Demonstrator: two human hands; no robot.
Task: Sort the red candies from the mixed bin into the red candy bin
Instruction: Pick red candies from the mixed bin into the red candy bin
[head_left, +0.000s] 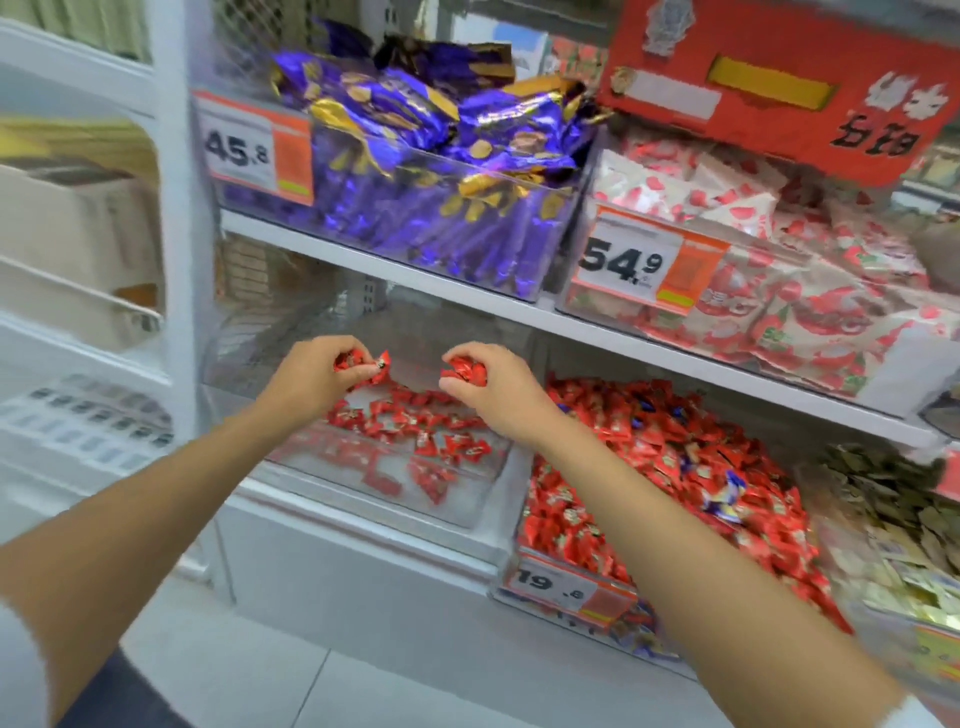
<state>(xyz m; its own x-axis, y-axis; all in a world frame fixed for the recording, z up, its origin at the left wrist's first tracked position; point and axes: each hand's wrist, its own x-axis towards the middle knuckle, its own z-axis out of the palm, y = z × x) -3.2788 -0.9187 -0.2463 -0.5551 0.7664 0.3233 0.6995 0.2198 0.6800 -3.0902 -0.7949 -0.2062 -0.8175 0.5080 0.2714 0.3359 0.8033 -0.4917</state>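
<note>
Now our L hand (319, 374) & R hand (496, 392), fingers pinching red candies (464, 370), over red candy bin (470, 501); mixed bin (522, 525) right; 2 more bins on shelf (363, 255) above.

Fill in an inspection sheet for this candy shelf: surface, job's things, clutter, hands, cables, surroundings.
Surface: white shelf base under two clear bins.
Job's things: red candy bin sparsely filled; mixed bin heaped, mostly red, a blue candy among them.
Clutter: purple packets and strawberry packets on the shelf above; price tags.
Hands: left hand and right hand each grip red candies over the red candy bin.
Cables: nothing seen.
Surroundings: white rack at left, red sign top right, tiled floor.
</note>
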